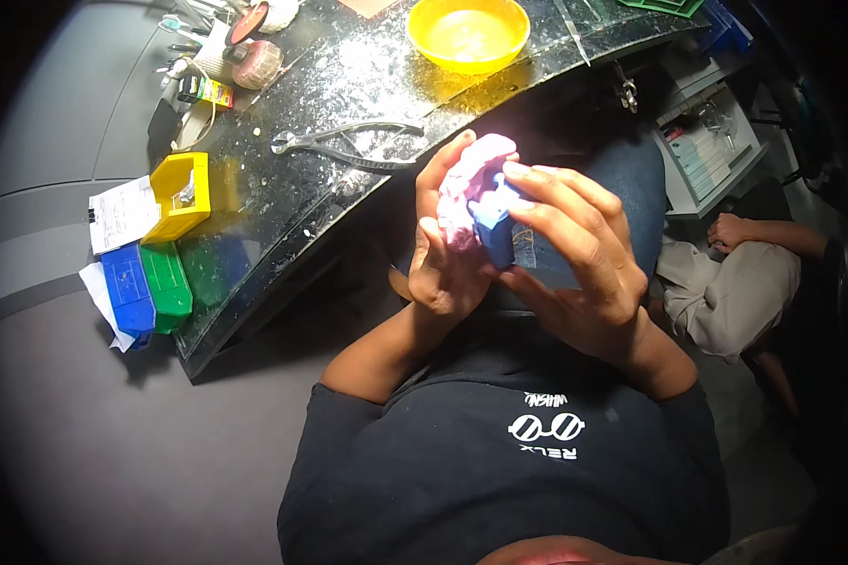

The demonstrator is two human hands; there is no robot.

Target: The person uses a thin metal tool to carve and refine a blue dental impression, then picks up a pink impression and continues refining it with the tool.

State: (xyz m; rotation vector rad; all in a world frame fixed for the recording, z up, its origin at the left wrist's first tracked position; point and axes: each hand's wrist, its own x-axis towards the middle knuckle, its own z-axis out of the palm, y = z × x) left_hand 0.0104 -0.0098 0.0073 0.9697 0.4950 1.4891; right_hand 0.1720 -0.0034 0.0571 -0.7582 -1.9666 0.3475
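Note:
My left hand [443, 259] cups a pale pink moulded piece [466, 184], lit brightly, in front of my chest. My right hand [575, 254] presses a small blue block [493, 224] against that pink piece, with its fingers spread over the top. Both hands are held above my lap, just off the near edge of a dark speckled worktop [301, 179]. Metal pliers [349, 141] lie on the worktop just beyond my left hand.
A yellow bowl [468, 33] stands at the back of the worktop. Yellow [181, 193], green [167, 282] and blue [127, 287] small boxes sit at its left end, with papers and tools nearby. Another person [735, 273] sits at the right beside white shelving [711, 141].

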